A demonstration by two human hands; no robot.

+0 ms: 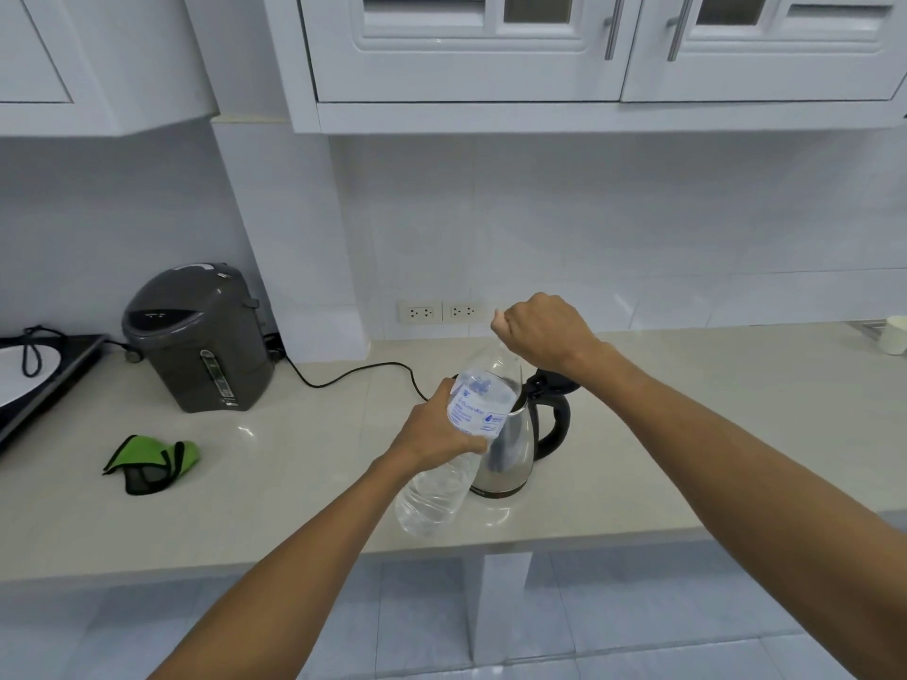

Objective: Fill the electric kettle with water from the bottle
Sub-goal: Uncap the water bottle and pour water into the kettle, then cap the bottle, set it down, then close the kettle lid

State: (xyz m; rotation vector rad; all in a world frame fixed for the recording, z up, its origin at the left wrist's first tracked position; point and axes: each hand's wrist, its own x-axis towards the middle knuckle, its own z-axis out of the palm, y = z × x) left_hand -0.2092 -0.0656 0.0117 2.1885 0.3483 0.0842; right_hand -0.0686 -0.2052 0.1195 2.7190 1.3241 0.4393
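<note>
A clear plastic water bottle (456, 454) with a white and blue label is held tilted above the counter, its neck pointing up and to the right. My left hand (432, 429) grips it around the middle. My right hand (545, 331) is closed over the bottle's top, where the cap sits hidden under my fingers. Right behind the bottle stands a stainless steel electric kettle (515, 454) with a black handle on its right side. Its lid is partly hidden by my right wrist, and I cannot tell whether it is up or down.
A grey hot-water dispenser (196, 336) stands at the left with a black cord (353, 373) running across the beige counter (687, 434). A green cloth (152, 461) lies front left. Wall sockets (441, 311) sit behind. A white cup (893, 333) is far right, a cooktop (34, 375) far left.
</note>
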